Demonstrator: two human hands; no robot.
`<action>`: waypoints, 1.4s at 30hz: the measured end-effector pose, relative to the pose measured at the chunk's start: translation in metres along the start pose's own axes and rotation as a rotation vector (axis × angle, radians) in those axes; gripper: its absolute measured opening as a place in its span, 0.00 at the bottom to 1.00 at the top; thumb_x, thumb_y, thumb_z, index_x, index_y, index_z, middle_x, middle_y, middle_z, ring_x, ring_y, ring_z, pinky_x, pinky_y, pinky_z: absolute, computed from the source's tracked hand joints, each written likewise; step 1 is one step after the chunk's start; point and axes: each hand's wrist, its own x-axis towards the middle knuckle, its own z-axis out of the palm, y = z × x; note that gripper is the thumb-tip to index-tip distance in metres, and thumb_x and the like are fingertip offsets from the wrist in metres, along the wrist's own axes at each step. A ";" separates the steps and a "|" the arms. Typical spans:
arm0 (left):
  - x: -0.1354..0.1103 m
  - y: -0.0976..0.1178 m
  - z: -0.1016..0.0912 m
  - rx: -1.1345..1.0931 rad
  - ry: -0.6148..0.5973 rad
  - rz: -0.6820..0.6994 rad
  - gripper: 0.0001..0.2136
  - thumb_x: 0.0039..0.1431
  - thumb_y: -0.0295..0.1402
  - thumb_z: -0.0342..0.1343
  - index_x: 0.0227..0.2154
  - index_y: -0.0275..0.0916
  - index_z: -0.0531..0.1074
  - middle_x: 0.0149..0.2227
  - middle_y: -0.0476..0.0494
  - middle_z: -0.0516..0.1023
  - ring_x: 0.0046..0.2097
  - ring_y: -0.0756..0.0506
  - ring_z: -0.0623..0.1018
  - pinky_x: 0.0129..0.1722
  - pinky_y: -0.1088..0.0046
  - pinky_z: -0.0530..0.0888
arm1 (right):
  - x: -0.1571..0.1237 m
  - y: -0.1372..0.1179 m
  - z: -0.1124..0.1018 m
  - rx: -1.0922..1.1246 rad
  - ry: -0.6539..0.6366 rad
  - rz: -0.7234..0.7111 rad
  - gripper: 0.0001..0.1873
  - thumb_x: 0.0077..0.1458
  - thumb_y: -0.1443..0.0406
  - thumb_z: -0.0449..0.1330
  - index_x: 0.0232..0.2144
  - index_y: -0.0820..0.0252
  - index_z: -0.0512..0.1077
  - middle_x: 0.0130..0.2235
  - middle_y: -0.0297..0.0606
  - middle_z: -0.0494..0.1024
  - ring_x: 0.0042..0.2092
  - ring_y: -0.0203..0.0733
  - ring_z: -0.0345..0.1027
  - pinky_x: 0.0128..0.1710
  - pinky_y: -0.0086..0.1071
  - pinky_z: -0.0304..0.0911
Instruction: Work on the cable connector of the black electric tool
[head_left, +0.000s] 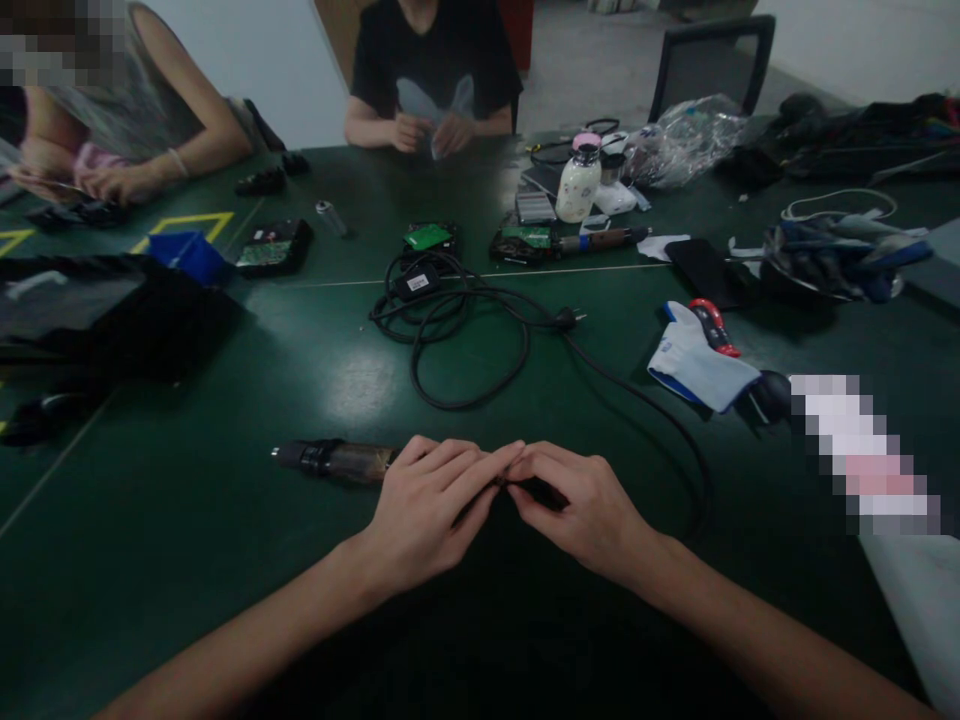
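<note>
My left hand (439, 490) is closed, its fingertips meeting those of my right hand (574, 500) just above the table. Something small and dark is pinched between them; the fingers hide most of it. A dark electric screwdriver (341, 459) with a brownish, see-through-looking grip lies level, bit end to the left, and its rear part disappears behind my left hand. Whether that hand touches it I cannot tell. A black cord (660, 405) curves down on the right toward my right hand, and its end is out of sight.
Coiled cable with a plug (568, 318) lies ahead on the green table (225, 560). Beyond are circuit-board units (274, 247), another tool (600, 240) and a white bottle (579, 185). At right are a glove (694, 355) and a phone (705, 270). Two people sit opposite.
</note>
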 end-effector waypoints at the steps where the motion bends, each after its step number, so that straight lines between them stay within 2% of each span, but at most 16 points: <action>1: 0.000 0.000 0.001 0.007 0.013 -0.005 0.25 0.72 0.30 0.55 0.69 0.49 0.61 0.51 0.51 0.83 0.51 0.47 0.81 0.44 0.62 0.65 | 0.000 0.000 0.000 0.000 -0.002 0.001 0.04 0.65 0.70 0.62 0.41 0.56 0.74 0.46 0.40 0.82 0.48 0.44 0.78 0.46 0.35 0.75; 6: 0.001 0.002 0.003 0.036 0.043 -0.027 0.23 0.73 0.31 0.55 0.68 0.49 0.63 0.50 0.49 0.84 0.49 0.47 0.81 0.43 0.62 0.64 | 0.000 0.000 0.000 -0.014 -0.014 0.007 0.05 0.65 0.70 0.61 0.41 0.56 0.75 0.46 0.40 0.82 0.46 0.44 0.78 0.42 0.34 0.75; 12: 0.001 0.002 -0.003 0.001 -0.022 -0.004 0.27 0.71 0.31 0.55 0.70 0.47 0.60 0.53 0.46 0.82 0.52 0.45 0.80 0.44 0.62 0.65 | 0.001 0.001 0.000 -0.025 0.003 -0.012 0.04 0.64 0.70 0.62 0.40 0.56 0.74 0.46 0.40 0.82 0.47 0.44 0.79 0.44 0.35 0.75; 17: 0.001 0.001 0.002 0.041 0.043 -0.025 0.23 0.72 0.31 0.55 0.67 0.48 0.64 0.49 0.49 0.84 0.48 0.47 0.81 0.43 0.63 0.65 | 0.000 0.000 -0.001 -0.021 -0.014 -0.006 0.04 0.65 0.70 0.62 0.41 0.56 0.73 0.46 0.39 0.82 0.47 0.44 0.78 0.45 0.35 0.75; 23: 0.000 0.001 0.001 0.022 -0.008 -0.003 0.28 0.69 0.31 0.56 0.70 0.47 0.61 0.52 0.47 0.83 0.51 0.44 0.81 0.45 0.62 0.67 | -0.001 -0.001 0.000 -0.019 0.004 -0.009 0.05 0.65 0.70 0.62 0.41 0.56 0.73 0.46 0.39 0.82 0.47 0.43 0.78 0.43 0.34 0.74; 27: 0.000 0.001 0.002 0.056 0.042 -0.018 0.26 0.70 0.31 0.56 0.68 0.48 0.64 0.49 0.48 0.84 0.48 0.46 0.82 0.43 0.63 0.66 | 0.000 0.000 0.000 -0.016 -0.002 -0.012 0.05 0.65 0.70 0.62 0.42 0.56 0.73 0.46 0.39 0.82 0.47 0.44 0.78 0.43 0.34 0.74; 32: -0.001 0.002 0.002 0.032 -0.002 0.010 0.29 0.70 0.32 0.55 0.71 0.47 0.58 0.54 0.47 0.82 0.52 0.45 0.80 0.45 0.62 0.66 | 0.000 0.000 -0.001 -0.015 -0.010 -0.011 0.05 0.65 0.70 0.62 0.42 0.55 0.75 0.47 0.39 0.81 0.47 0.44 0.78 0.43 0.34 0.74; 37: -0.003 0.001 0.005 0.078 0.054 0.006 0.24 0.72 0.30 0.56 0.68 0.49 0.64 0.50 0.49 0.83 0.50 0.46 0.81 0.44 0.62 0.65 | 0.000 -0.001 -0.001 -0.016 -0.019 0.001 0.05 0.65 0.70 0.61 0.41 0.56 0.74 0.46 0.39 0.81 0.46 0.44 0.77 0.43 0.34 0.74; 42: -0.005 0.000 0.005 0.071 0.041 0.048 0.25 0.69 0.30 0.57 0.67 0.46 0.65 0.53 0.47 0.83 0.53 0.44 0.81 0.48 0.60 0.67 | 0.000 0.001 0.000 -0.018 -0.020 -0.007 0.06 0.66 0.70 0.61 0.44 0.56 0.74 0.46 0.39 0.81 0.47 0.43 0.77 0.45 0.34 0.73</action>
